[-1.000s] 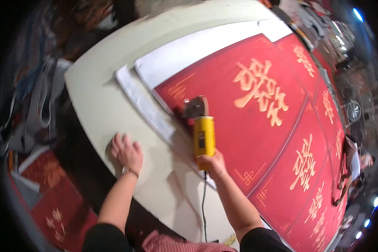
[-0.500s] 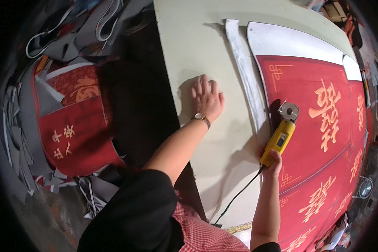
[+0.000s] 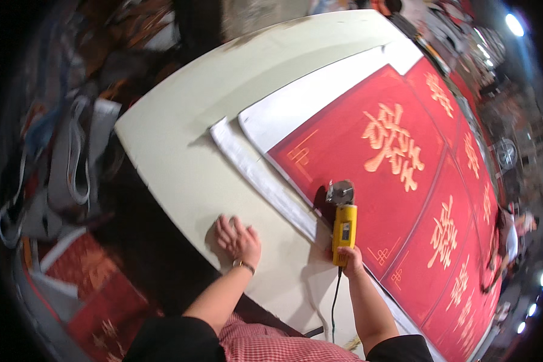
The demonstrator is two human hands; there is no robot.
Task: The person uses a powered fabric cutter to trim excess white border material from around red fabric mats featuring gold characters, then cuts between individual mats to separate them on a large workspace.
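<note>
My right hand (image 3: 350, 260) is wrapped round the yellow body of an electric rotary cutter (image 3: 345, 229). Its round metal blade head points away from me, over the near-left border of a red printed mat sheet (image 3: 344, 139) with gold characters and white margins. A dark cord trails from the cutter's rear toward me. Alongside that border lies a narrow white strip (image 3: 262, 178), apart from the sheet at its far end. My left hand (image 3: 238, 241) rests on the pale table (image 3: 175, 145) near its left edge, fingers stretched out, holding nothing.
Past the table's left edge is a dark gap, with red mat pieces (image 3: 96, 283) and grey offcuts (image 3: 66, 181) heaped beyond. At the far right a person (image 3: 510, 235) is beside the sheet's edge. A round fan (image 3: 505, 154) stands behind.
My view has swung to the right, showing more of the sheet and the table's far end. The cutter stays in my right hand near the sheet's border; my left hand still lies on the table.
</note>
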